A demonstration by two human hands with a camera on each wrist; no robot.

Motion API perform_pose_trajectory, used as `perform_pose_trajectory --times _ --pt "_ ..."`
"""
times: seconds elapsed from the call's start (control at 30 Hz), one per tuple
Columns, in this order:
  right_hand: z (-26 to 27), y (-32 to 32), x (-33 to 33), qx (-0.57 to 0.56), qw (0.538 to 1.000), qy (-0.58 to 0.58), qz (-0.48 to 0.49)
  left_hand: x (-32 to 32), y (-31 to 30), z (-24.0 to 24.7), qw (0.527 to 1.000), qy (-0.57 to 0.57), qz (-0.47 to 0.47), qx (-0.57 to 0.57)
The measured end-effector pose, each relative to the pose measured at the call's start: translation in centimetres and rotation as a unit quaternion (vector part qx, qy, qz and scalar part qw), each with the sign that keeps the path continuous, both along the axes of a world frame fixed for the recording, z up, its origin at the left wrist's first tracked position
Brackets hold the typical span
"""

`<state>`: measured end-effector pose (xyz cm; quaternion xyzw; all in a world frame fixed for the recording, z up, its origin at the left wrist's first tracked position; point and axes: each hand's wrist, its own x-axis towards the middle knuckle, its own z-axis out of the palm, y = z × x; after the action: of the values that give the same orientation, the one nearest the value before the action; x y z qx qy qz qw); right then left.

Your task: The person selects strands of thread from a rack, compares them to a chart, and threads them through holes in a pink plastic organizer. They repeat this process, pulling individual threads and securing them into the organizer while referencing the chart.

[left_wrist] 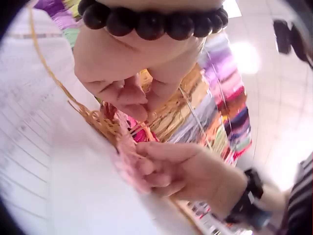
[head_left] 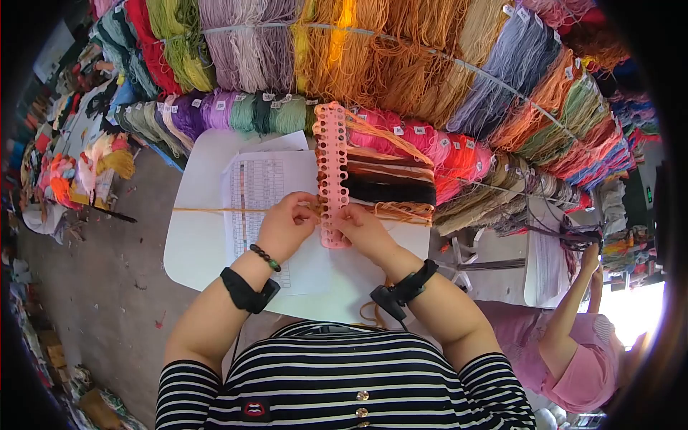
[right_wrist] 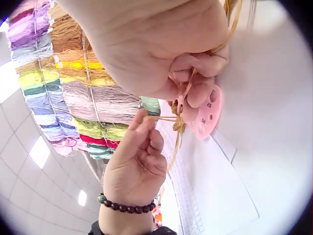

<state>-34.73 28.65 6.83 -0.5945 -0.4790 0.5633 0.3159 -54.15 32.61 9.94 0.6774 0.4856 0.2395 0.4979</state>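
Observation:
A long pink thread holder (head_left: 331,158) with holes along its edges stands upright over the white table. Skeins of brown, black and orange thread (head_left: 390,188) hang from its right side. My right hand (head_left: 368,231) grips its lower end, and a tan strand runs between those fingers in the right wrist view. Just left of the holder, my left hand (head_left: 284,222) pinches a golden-tan thread (right_wrist: 164,118) between thumb and forefinger. That thread is drawn taut to a small knotted bunch (right_wrist: 180,126) at the holder's edge. A loose tan length (head_left: 208,209) trails leftward across the paper.
Printed sheets (head_left: 251,179) lie under the hands on the white table (head_left: 193,236). Rows of coloured thread hanks (head_left: 416,57) hang along the far side. At the right, a person in pink (head_left: 573,351) handles dark thread. More threads pile at the far left.

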Motion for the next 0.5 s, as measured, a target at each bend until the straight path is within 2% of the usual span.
perform_pose_trajectory --times 0.07,0.17,0.27,0.37,0.47,0.5 --pt "0.3 -0.1 0.0 -0.004 1.000 0.004 0.001 -0.4 0.3 -0.6 0.984 -0.139 0.017 -0.115" --pt "0.0 -0.1 0.1 -0.006 0.999 0.039 -0.011 0.7 -0.2 -0.8 0.935 -0.277 0.045 -0.218" --pt "-0.3 -0.2 0.2 -0.026 0.990 0.136 -0.034 1.0 -0.2 -0.2 0.947 -0.220 0.040 -0.230" --pt "0.0 -0.2 0.9 -0.101 0.968 0.222 -0.056 1.2 0.0 -1.7 0.961 -0.188 0.012 -0.201" --pt "-0.5 0.0 1.4 -0.096 0.950 0.292 -0.060 2.0 -0.2 -3.4 0.971 -0.198 -0.077 -0.111" --pt "-0.5 0.0 1.3 -0.089 0.960 0.259 -0.058 1.7 -0.1 -3.8 0.985 -0.139 -0.090 -0.050"
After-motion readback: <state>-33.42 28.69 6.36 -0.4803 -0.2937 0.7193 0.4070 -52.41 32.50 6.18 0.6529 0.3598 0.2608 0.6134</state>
